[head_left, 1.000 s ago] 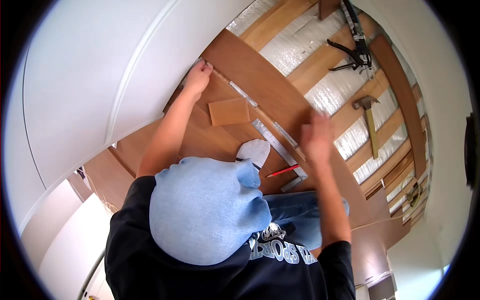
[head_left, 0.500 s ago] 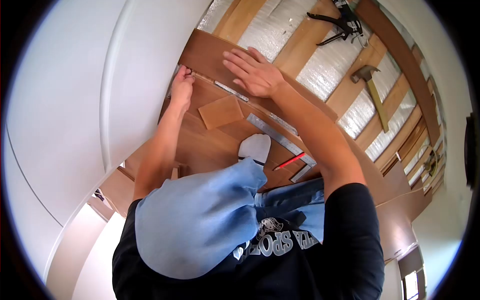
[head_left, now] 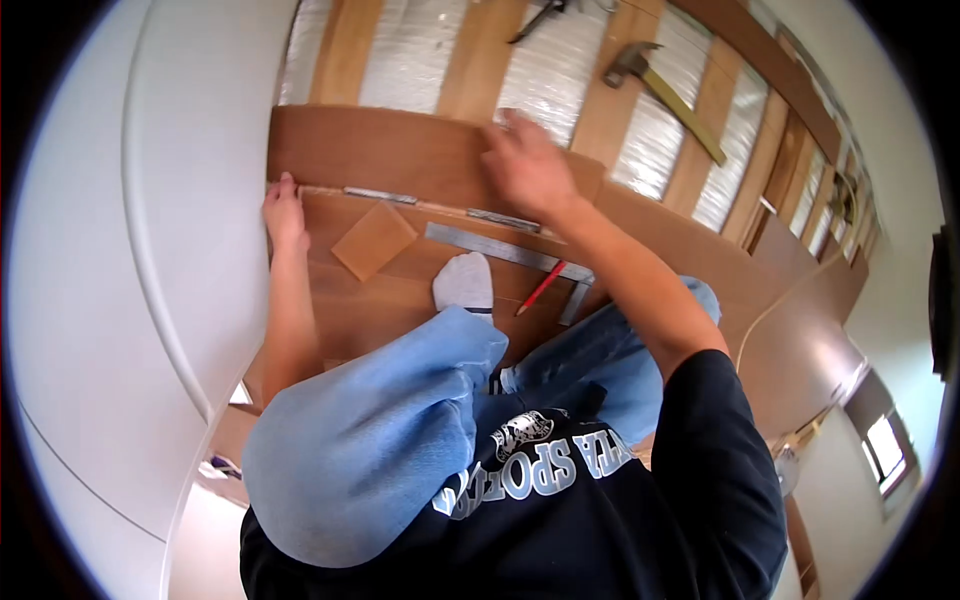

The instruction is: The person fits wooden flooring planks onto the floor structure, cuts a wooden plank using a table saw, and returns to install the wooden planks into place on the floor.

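A brown floorboard [head_left: 390, 145] lies across the wooden strips, with a narrow gap along its near edge. My left hand [head_left: 285, 215] is at its left end by the white wall panel, fingers closed at the near corner. Over the board's right part is my right hand [head_left: 530, 170], slightly blurred, with its fingers bent and apart and nothing visible in them. On the laid boards nearer me are a small square wood piece [head_left: 374, 241], a metal carpenter's square [head_left: 480, 243] and a red pencil [head_left: 541, 288] lying across the square.
A claw hammer [head_left: 668, 98] lies on the strips, beyond my right hand. Part of a black-handled tool [head_left: 540, 20] shows at the top edge. Silvery sheeting [head_left: 405, 60] fills the spaces between strips. My socked foot [head_left: 464, 282] rests near the square; a white panel [head_left: 190, 150] borders the left.
The view has turned and shifted. My right hand has gone from lying flat with fingers spread to bent fingers farther right along the board. My left hand stays at the board's left end.
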Available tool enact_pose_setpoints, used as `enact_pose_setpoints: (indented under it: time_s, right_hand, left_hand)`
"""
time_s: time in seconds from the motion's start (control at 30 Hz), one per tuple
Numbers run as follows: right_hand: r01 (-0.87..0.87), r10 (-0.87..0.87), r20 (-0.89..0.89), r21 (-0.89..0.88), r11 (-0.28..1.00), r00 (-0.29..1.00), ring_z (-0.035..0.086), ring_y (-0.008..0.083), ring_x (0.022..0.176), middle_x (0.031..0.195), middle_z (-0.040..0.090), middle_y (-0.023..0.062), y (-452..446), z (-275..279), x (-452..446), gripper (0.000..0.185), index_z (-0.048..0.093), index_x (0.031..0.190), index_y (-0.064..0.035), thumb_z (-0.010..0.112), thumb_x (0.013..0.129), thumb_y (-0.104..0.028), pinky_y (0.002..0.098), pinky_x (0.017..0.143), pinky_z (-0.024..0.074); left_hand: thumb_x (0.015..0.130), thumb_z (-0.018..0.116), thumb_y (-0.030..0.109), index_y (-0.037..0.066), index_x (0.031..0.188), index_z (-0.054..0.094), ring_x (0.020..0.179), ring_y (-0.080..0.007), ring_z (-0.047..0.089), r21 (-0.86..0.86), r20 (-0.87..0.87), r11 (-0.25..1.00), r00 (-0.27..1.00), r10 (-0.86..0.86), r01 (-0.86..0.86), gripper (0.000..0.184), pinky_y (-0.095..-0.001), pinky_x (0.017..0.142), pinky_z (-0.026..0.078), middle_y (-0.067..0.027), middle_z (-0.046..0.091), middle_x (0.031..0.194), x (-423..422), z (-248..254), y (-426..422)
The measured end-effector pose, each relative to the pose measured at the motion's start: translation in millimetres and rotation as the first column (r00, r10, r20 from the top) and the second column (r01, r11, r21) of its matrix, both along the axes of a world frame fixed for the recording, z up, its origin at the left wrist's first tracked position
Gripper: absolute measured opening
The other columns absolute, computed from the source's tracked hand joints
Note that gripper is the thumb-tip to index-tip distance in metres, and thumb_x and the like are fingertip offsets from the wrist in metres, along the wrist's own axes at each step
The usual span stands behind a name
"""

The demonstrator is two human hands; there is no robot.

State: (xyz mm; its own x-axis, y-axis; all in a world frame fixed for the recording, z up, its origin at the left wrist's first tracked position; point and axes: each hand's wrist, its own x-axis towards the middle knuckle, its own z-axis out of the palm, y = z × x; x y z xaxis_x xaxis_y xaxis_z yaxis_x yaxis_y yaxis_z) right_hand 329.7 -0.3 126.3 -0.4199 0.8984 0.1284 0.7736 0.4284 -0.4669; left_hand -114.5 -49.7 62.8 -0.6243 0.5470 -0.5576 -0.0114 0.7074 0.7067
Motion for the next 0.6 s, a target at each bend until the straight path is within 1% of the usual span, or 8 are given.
enact_pose_setpoints:
  time_s: [0.03,0.07,0.13,0.2,0.27,0.3,0.43,0.6]
  right_hand:
    - [0.118,-0.118,-0.002,-0.013,0.993,0.993,0.06,0.0412,0.12,0.133,0.06,0.0228,-1,-5,37,0.035,0.065,0.128,-0.0059,0.065,0.096,-0.021,0.0505,0.102,0.0506]
    - [0.228,-0.229,-0.004,-0.032,0.973,0.973,0.061,0.042,0.117,0.13,0.062,0.0232,-4,-6,69,0.032,0.065,0.126,-0.0044,0.064,0.098,-0.02,0.0504,0.101,0.0511]
    - [0.275,-0.274,0.058,0.004,0.962,0.96,0.061,0.0427,0.113,0.125,0.063,0.0227,8,-6,123,0.027,0.067,0.12,-0.003,0.062,0.1,-0.02,0.0508,0.098,0.0515]
    - [0.327,-0.325,-0.035,0.056,0.943,0.945,0.061,0.0423,0.112,0.123,0.063,0.0218,33,0,150,0.024,0.067,0.116,-0.0035,0.063,0.099,-0.019,0.0506,0.097,0.0512]
    - [0.355,-0.352,0.079,-0.031,0.934,0.933,0.061,0.0417,0.114,0.126,0.062,0.0207,60,30,167,0.027,0.067,0.119,-0.0028,0.065,0.098,-0.02,0.049,0.097,0.0515]
    - [0.308,-0.321,0.127,0.11,0.945,0.939,0.059,0.0422,0.118,0.127,0.063,0.02,70,30,180,0.039,0.062,0.129,-0.0024,0.068,0.096,-0.022,0.0498,0.101,0.0496]
    - [0.194,-0.225,0.379,0.118,0.974,0.898,0.052,0.042,0.128,0.134,0.061,0.0179,82,-6,228,0.06,0.05,0.144,-0.0039,0.071,0.093,-0.028,0.0513,0.109,0.0439]
    - [0.211,-0.12,0.584,-0.089,0.973,0.803,0.058,0.0425,0.123,0.13,0.063,0.0166,116,-4,247,0.048,0.053,0.138,-0.0079,0.067,0.096,-0.027,0.0513,0.1,0.0507]
  left_hand:
    - [0.103,0.07,0.036,-0.001,0.111,0.067,0.098,-0.0155,0.06,-0.061,-0.077,0.998,0.997,-0.02,0.015,0.037,-0.0273,0.086,0.048,-0.0062,0.067,0.106,3,1,-1]
    - [0.105,0.065,0.038,-0.003,0.12,0.062,0.105,-0.0195,0.066,0.054,0.066,0.998,0.997,0.03,-0.034,0.043,-0.0305,0.095,0.053,-0.0091,0.07,0.103,28,29,6]
    - [0.104,0.069,0.029,-0.008,0.113,0.058,0.107,-0.0219,0.066,0.103,0.146,0.99,0.986,0.079,-0.095,0.039,-0.0326,0.098,0.054,-0.0126,0.068,0.11,14,9,9]
    - [0.103,0.071,0.026,-0.009,0.113,0.058,0.108,-0.0232,0.066,0.132,0.2,0.982,0.974,0.104,-0.132,0.039,-0.0346,0.1,0.055,-0.0137,0.068,0.113,16,8,6]
    - [0.1,0.076,0.032,-0.009,0.128,0.057,0.116,-0.0234,0.063,0.144,0.194,0.973,0.97,0.148,-0.177,0.053,-0.0344,0.103,0.049,-0.0162,0.067,0.127,20,10,4]
    - [0.099,0.076,0.032,-0.01,0.132,0.056,0.118,-0.0237,0.062,0.114,0.195,0.98,0.971,0.138,-0.162,0.057,-0.0353,0.106,0.048,-0.0145,0.066,0.13,18,12,4]
    - [0.103,0.072,0.024,-0.009,0.116,0.057,0.116,-0.0252,0.065,0.141,0.19,0.977,0.973,0.133,-0.161,0.039,-0.0363,0.106,0.052,-0.0158,0.066,0.122,25,20,8]
    - [0.102,0.073,0.024,-0.015,0.137,0.052,0.123,-0.0259,0.062,0.134,0.169,0.976,0.974,0.15,-0.174,0.057,-0.0354,0.107,0.05,-0.0186,0.065,0.131,20,11,6]
